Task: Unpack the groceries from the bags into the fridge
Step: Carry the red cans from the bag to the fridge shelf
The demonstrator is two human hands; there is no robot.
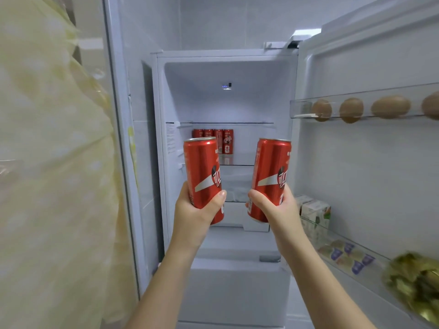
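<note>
Observer: Cans, two, red, one per hand. The left hand [197, 210] is wrapped round the lower half of the left can [202, 165]. The right hand [275, 210] grasps the right can [270, 169] the same way. Both cans are near upright, tops leaning slightly apart, held in front of the open fridge [228, 103] and not yet on any shelf.

Recorder: Hazards from here?

Observer: Judgement only. A row of cans [213, 140] stands at the back of the glass shelf [251, 160], at 12 o'clock beyond the hands. Two cans going in together could knock that row over or clip the shelf's front edge. The low grips leave the tops free to tip, and smooth metal may slip. The right forearm passes close to the door racks at 3 o'clock.

Recorder: Surface, room?

Observer: No surface in view. The fridge door [356, 162] is open at 3 o'clock. Eggs [351, 109] sit in its upper rack at 2 o'clock; cartons [317, 210] and small cups [344, 256] sit in the lower rack at 4 o'clock. A green blur [415, 283] at 5 o'clock is unidentified. A pale yellow-green sheet [47, 162] fills 9 o'clock, possibly a bag; cannot tell.
</note>
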